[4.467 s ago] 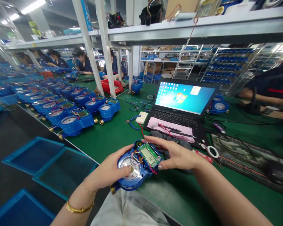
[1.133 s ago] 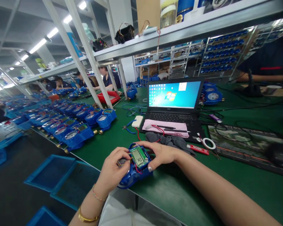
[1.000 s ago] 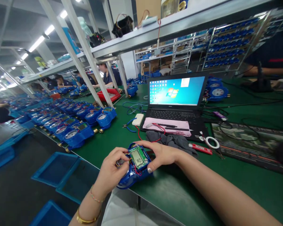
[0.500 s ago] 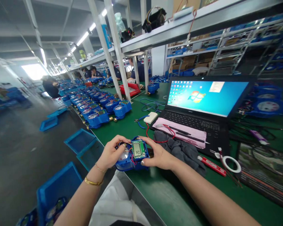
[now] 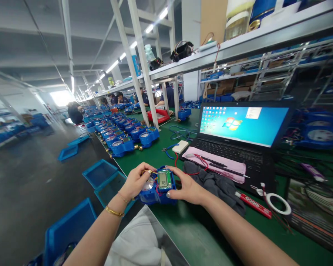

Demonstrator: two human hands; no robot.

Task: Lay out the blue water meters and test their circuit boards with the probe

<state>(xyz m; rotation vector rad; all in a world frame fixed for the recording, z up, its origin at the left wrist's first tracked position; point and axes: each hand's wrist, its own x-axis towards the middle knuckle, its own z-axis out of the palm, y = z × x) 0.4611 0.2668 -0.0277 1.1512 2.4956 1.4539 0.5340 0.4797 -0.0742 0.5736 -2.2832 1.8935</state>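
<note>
Blue meter [image 5: 152, 194] sitting at green bench [image 5: 199, 229] edge; left hand [image 5: 135, 181] gripping dial side, right hand [image 5: 184, 186] curling around display side.

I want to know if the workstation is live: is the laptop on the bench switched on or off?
On. The laptop is open, its screen lit with a blue desktop, icons and a small window, behind the blue meter both hands hold.

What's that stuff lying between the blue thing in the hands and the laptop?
In the head view, a crumpled dark grey cloth lies between the blue meter and the laptop, with a thin red wire looping over it.
</note>
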